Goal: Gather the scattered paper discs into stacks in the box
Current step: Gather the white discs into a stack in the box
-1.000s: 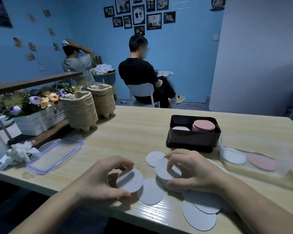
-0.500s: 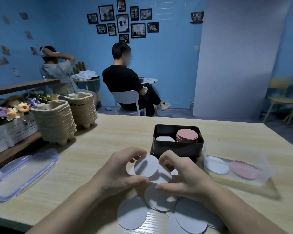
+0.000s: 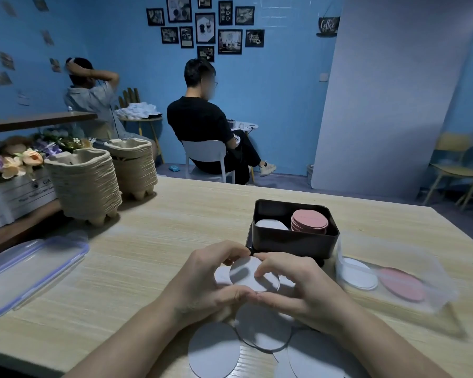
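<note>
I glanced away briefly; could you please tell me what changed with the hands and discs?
The left hand and right hand, apart before with a disc each, came together and now grip the white discs jointly near the black box. Its pink stack and the loose discs stayed put.

Wooden table (image 3: 161,230) under both hands. Left of the left hand (image 3: 202,285): clear blue-rimmed lid (image 3: 30,271), lying flat. Beyond the lid: two pulp-tray stacks (image 3: 85,186), side by side, with a flower box (image 3: 14,170) further left. Far beyond the hands: two seated persons (image 3: 202,126) and framed pictures (image 3: 205,25) on the blue wall. Far beyond the right hand (image 3: 303,287), rightward: yellow chair (image 3: 459,165).
</note>
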The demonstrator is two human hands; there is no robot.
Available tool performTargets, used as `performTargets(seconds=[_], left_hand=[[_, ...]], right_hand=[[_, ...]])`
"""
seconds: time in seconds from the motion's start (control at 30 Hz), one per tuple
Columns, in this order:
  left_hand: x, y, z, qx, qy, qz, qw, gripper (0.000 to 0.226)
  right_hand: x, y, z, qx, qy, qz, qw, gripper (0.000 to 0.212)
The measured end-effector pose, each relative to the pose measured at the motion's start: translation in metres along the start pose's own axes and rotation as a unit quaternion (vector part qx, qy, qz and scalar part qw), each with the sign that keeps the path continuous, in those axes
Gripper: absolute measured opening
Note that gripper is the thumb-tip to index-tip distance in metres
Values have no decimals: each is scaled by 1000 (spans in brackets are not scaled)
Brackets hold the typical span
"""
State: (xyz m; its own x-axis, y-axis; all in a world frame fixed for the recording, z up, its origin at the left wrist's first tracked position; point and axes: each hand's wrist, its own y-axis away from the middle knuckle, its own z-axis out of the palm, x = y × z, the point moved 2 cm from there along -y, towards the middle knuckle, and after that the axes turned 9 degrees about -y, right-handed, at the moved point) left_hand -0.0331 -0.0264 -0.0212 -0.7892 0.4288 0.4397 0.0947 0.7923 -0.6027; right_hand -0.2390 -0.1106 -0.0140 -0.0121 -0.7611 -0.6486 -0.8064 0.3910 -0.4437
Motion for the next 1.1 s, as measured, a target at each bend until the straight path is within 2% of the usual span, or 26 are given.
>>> performTargets(seconds=[0.13,0.3,0.53,0.8,1.1], left_hand=[[-3,7,-1,-1,14,-16,1000,61],[-8,12,-4,19,43,-51,998,45],[-5,11,-1,15,58,-47,997,43],[-4,10,1,-8,85,-41,995,42],[-1,9,3,-29,66,-11,997,40]], right_hand=[[2,2,0,2,-8,13,1000,26],[2,3,-2,21,-10,21,999,25],[2,3,-2,21,-28,26,999,32],[2,2,-3,35,-21,9,999,32],[3,2,0,-5,26,19,999,27]])
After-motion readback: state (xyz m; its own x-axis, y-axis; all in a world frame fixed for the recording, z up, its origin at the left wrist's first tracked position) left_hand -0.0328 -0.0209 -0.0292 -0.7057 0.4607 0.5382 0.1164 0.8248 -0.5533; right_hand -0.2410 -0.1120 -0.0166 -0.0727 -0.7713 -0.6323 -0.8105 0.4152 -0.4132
